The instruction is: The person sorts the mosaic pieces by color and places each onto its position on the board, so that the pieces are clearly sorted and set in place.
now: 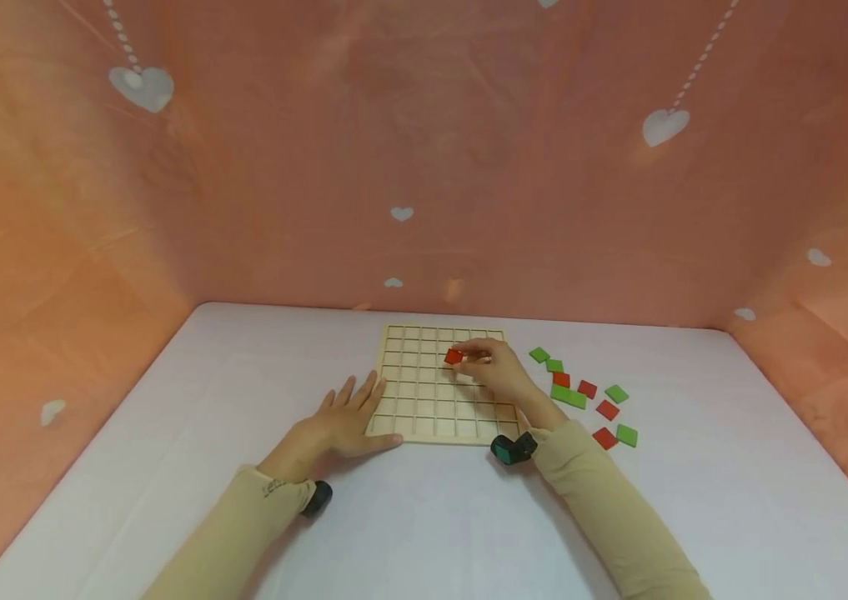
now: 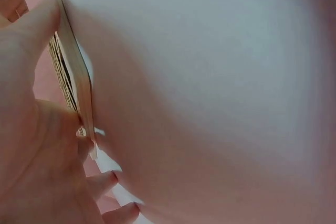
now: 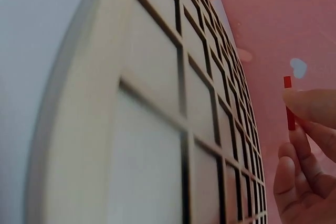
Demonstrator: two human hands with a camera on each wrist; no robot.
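A pale wooden grid board [image 1: 434, 408] with square recesses lies on the white table. Above its upper right part, my right hand [image 1: 494, 367] pinches a red square tile [image 1: 454, 357] between thumb and fingers. The right wrist view shows that red tile [image 3: 288, 103] edge-on, held off the board. My left hand [image 1: 344, 423] lies with spread fingers against the board's left edge and lower left corner. In the left wrist view the thumb [image 2: 39, 24] touches the board's side rim [image 2: 76, 66].
Right of the board lie several loose green tiles [image 1: 616, 393] and red tiles [image 1: 607, 409], some touching each other. An orange cloth [image 1: 424, 167] with white hearts hangs behind and at both sides of the table [image 1: 424, 525].
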